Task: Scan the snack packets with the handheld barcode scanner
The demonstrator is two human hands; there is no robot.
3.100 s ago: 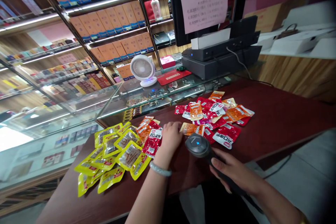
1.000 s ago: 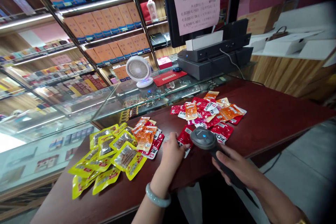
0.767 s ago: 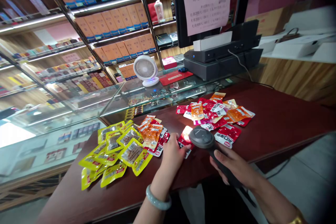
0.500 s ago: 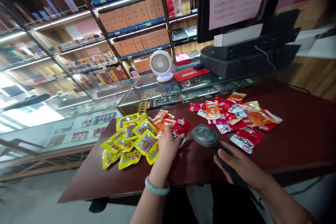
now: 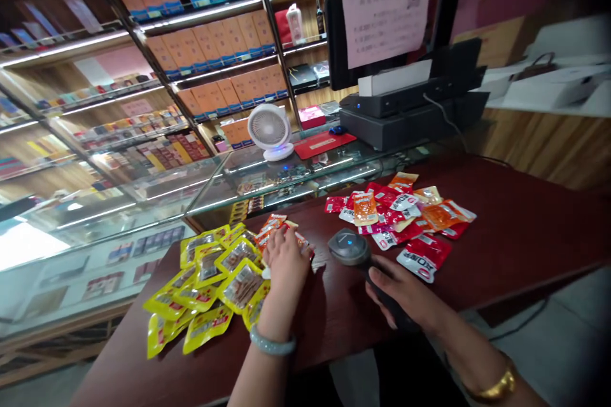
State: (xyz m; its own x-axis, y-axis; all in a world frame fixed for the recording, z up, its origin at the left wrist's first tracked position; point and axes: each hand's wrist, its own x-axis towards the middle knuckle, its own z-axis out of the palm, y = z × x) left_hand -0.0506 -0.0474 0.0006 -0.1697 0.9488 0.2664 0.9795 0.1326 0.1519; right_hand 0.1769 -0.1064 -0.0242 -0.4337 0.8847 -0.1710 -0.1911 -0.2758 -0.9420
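My right hand (image 5: 398,289) is wrapped around the dark handle of a barcode scanner (image 5: 350,247), held above the table with a small blue light on its head. My left hand (image 5: 286,259) reaches over a small pile of orange snack packets (image 5: 271,229), fingers stretched out and slightly apart. A red packet is mostly hidden beneath this hand; whether the fingers press on it is unclear. Just left lie several yellow snack packets (image 5: 242,284) in an overlapping heap. Beyond the scanner is a mixed heap of red and orange packets, with one red-and-white packet (image 5: 424,255) nearest me.
The dark red table (image 5: 520,229) meets a glass display counter (image 5: 305,172). On the counter stand a white fan (image 5: 270,130), a red mat (image 5: 324,145) and a black cash register (image 5: 405,117) with a monitor bearing a pink sheet (image 5: 386,16). Stocked shelves line the back.
My left hand has turned over, its fingers now spread above the orange packets, and the red packet it touched is largely covered. The scanner's blue light now shows. The view has shifted right.
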